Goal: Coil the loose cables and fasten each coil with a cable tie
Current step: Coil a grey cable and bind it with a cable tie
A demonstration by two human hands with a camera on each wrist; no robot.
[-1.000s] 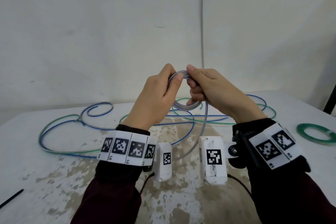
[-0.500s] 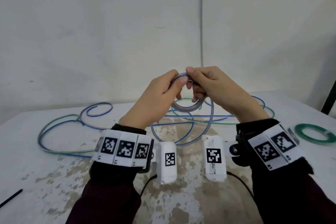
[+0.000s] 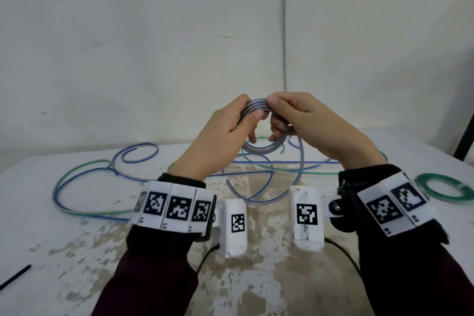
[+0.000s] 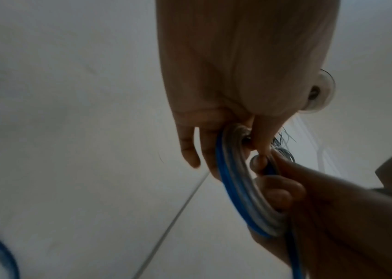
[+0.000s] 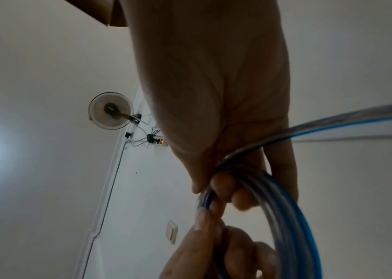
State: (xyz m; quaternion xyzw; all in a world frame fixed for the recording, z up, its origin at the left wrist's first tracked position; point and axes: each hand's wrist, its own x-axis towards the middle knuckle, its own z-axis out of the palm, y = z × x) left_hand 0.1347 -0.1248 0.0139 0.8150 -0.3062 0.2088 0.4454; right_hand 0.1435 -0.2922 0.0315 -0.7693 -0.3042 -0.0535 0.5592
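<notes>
A small coil of clear, blue-striped cable (image 3: 259,147) is held up above the table (image 3: 77,251) between both hands. My left hand (image 3: 230,131) grips the coil's left side, thumb over the top strands (image 4: 238,179). My right hand (image 3: 295,120) pinches the top of the coil and curls round its right side (image 5: 281,207). The cable's loose tail (image 3: 300,177) hangs from the right hand in a wide loop down to the table. A loose blue cable (image 3: 84,202) and a loose green cable (image 3: 77,170) sprawl over the table behind the hands.
A green cable coil (image 3: 443,188) lies on the table at the far right. A thin black cable tie (image 3: 15,277) lies near the front left edge. White walls stand close behind the table. A dark pole (image 3: 464,136) leans at the right edge.
Both hands have risen slightly with the coil. The hanging tail has been drawn up and to the right, forming a wider loop below the right hand.
</notes>
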